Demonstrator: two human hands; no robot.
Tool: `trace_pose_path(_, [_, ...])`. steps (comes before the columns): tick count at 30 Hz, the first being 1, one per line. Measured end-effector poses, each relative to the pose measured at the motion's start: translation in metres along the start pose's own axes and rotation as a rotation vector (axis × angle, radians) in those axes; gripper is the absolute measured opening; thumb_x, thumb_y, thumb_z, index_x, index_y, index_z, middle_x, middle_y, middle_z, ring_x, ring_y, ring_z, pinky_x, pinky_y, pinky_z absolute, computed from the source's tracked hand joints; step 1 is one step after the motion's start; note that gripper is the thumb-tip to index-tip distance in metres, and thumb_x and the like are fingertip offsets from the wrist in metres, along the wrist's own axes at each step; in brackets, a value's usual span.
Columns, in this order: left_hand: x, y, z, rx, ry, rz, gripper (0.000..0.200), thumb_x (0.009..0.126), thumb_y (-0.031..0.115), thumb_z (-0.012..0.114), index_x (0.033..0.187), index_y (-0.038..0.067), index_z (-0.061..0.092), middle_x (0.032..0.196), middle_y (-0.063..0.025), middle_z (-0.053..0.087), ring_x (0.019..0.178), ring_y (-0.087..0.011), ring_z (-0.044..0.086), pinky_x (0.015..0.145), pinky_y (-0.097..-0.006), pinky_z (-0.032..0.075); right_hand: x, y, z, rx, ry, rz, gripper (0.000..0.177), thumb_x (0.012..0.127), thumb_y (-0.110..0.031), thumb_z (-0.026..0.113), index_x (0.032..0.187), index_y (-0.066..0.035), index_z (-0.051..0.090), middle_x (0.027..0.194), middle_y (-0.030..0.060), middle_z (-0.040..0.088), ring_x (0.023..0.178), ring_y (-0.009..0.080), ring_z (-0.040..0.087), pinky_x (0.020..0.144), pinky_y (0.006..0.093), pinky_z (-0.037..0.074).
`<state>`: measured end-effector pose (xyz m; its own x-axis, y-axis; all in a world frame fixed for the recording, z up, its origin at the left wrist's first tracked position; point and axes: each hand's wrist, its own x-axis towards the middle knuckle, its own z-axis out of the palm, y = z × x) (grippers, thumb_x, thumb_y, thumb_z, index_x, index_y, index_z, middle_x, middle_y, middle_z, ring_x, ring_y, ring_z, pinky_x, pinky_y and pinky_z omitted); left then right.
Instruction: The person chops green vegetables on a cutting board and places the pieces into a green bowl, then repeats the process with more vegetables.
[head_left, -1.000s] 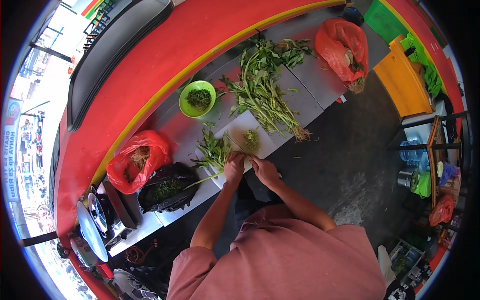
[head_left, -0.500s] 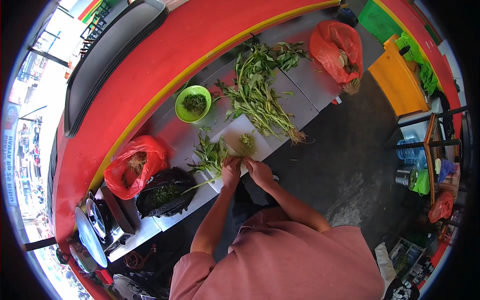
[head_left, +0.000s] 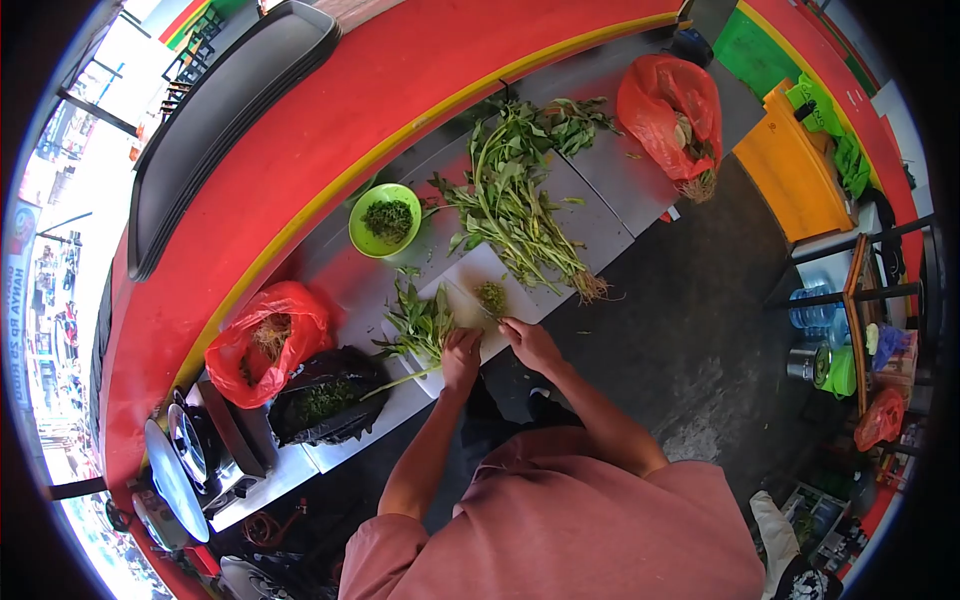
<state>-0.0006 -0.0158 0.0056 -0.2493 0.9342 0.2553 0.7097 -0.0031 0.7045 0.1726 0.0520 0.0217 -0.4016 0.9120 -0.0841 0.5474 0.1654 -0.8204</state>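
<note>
My left hand (head_left: 462, 358) is closed around the stem end of a bunch of leafy greens (head_left: 420, 318), whose leaves spread up and left from it. One pale stem (head_left: 405, 379) sticks out to the left, over a black plastic bag. My right hand (head_left: 530, 343) grips a knife (head_left: 487, 313); only a thin part of its blade shows, over the white cutting board (head_left: 513, 303). Chopped green stems (head_left: 490, 296) lie in a small heap on the board, just beyond the blade. The fingertips of both hands are partly hidden from above.
A green bowl (head_left: 374, 243) of chopped greens stands behind the board. A large pile of stems with roots (head_left: 530, 215) lies to its right. Red plastic bags (head_left: 300, 340) sit at both ends of the metal table (head_left: 603, 215). The black bag (head_left: 352, 382) holds cut greens.
My right hand has moved slightly right, away from my left, with the knife. The two hands were almost touching before; now a gap shows between them. My left hand stays on the greens.
</note>
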Motion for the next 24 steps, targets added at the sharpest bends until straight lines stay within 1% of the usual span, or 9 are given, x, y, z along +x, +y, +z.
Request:
trace_pose_path(3, [0.001, -0.002, 0.002, -0.004, -0.012, -0.011, 0.013, 0.084, 0.003, 0.071, 0.096, 0.005, 0.075, 0.092, -0.0114, 0.069, 0.090, -0.0336, 0.065, 0.080, -0.0432, 0.053, -0.007, -0.010, -0.004, 0.030, -0.023, 0.016, 0.032, 0.102, -0.033, 0.058, 0.119, -0.008, 0.069, 0.085, 0.0221, 0.071, 0.081, 0.0420, 0.069, 0.068, 0.0488, 0.055])
trace_pose_path(5, [0.001, -0.004, 0.005, -0.001, -0.011, -0.017, 0.013, 0.084, 0.004, 0.070, 0.096, 0.006, 0.075, 0.092, -0.0112, 0.069, 0.090, -0.0335, 0.065, 0.081, -0.0433, 0.053, -0.014, -0.017, -0.004, 0.044, -0.085, 0.110, 0.032, 0.102, -0.033, 0.058, 0.119, -0.007, 0.069, 0.087, 0.0227, 0.071, 0.082, 0.0421, 0.069, 0.067, 0.0487, 0.054])
trace_pose_path(8, [0.000, -0.006, 0.005, 0.002, -0.010, -0.025, 0.013, 0.084, 0.005, 0.070, 0.096, 0.006, 0.075, 0.093, -0.0107, 0.069, 0.091, -0.0333, 0.065, 0.081, -0.0432, 0.053, -0.024, -0.014, 0.003, 0.030, -0.091, 0.071, 0.031, 0.103, -0.032, 0.057, 0.120, -0.008, 0.068, 0.085, 0.0233, 0.070, 0.080, 0.0429, 0.069, 0.067, 0.0497, 0.054])
trace_pose_path(12, [0.000, -0.004, 0.005, 0.009, -0.014, -0.022, 0.013, 0.084, 0.004, 0.070, 0.096, 0.006, 0.074, 0.094, -0.0100, 0.068, 0.092, -0.0329, 0.064, 0.081, -0.0428, 0.053, -0.032, -0.015, 0.006, -0.011, -0.069, 0.112, 0.030, 0.103, -0.031, 0.056, 0.122, -0.010, 0.067, 0.083, 0.0236, 0.070, 0.077, 0.0440, 0.068, 0.066, 0.0511, 0.054])
trace_pose_path(14, [-0.001, -0.003, 0.005, 0.021, -0.019, -0.026, 0.013, 0.084, 0.005, 0.070, 0.096, 0.006, 0.074, 0.095, -0.0098, 0.068, 0.092, -0.0330, 0.064, 0.081, -0.0427, 0.053, -0.033, -0.016, 0.006, -0.069, -0.039, 0.054, 0.030, 0.103, -0.031, 0.056, 0.123, -0.013, 0.067, 0.081, 0.0226, 0.070, 0.074, 0.0443, 0.067, 0.064, 0.0525, 0.054])
trace_pose_path(18, [-0.001, 0.003, 0.001, 0.040, -0.043, 0.009, 0.012, 0.085, 0.005, 0.071, 0.097, 0.005, 0.074, 0.094, -0.0095, 0.067, 0.091, -0.0332, 0.064, 0.080, -0.0426, 0.053, -0.029, -0.015, 0.015, -0.157, -0.060, 0.066, 0.031, 0.102, -0.033, 0.056, 0.125, -0.015, 0.066, 0.080, 0.0223, 0.070, 0.073, 0.0442, 0.067, 0.063, 0.0540, 0.054])
trace_pose_path(20, [0.001, 0.004, -0.001, 0.042, -0.049, 0.022, 0.013, 0.085, 0.004, 0.071, 0.097, 0.005, 0.074, 0.094, -0.0095, 0.067, 0.090, -0.0332, 0.064, 0.079, -0.0426, 0.053, -0.022, -0.012, 0.022, -0.213, -0.025, -0.033, 0.030, 0.103, -0.032, 0.053, 0.129, -0.019, 0.063, 0.075, 0.0197, 0.070, 0.067, 0.0417, 0.068, 0.058, 0.0531, 0.055])
trace_pose_path(24, [0.001, -0.005, 0.005, 0.008, -0.039, 0.016, 0.014, 0.085, 0.004, 0.071, 0.098, 0.005, 0.074, 0.094, -0.0099, 0.067, 0.090, -0.0329, 0.064, 0.080, -0.0429, 0.053, -0.020, -0.023, 0.018, -0.205, -0.063, 0.026, 0.031, 0.103, -0.034, 0.052, 0.128, -0.020, 0.063, 0.076, 0.0192, 0.070, 0.068, 0.0416, 0.069, 0.060, 0.0536, 0.055])
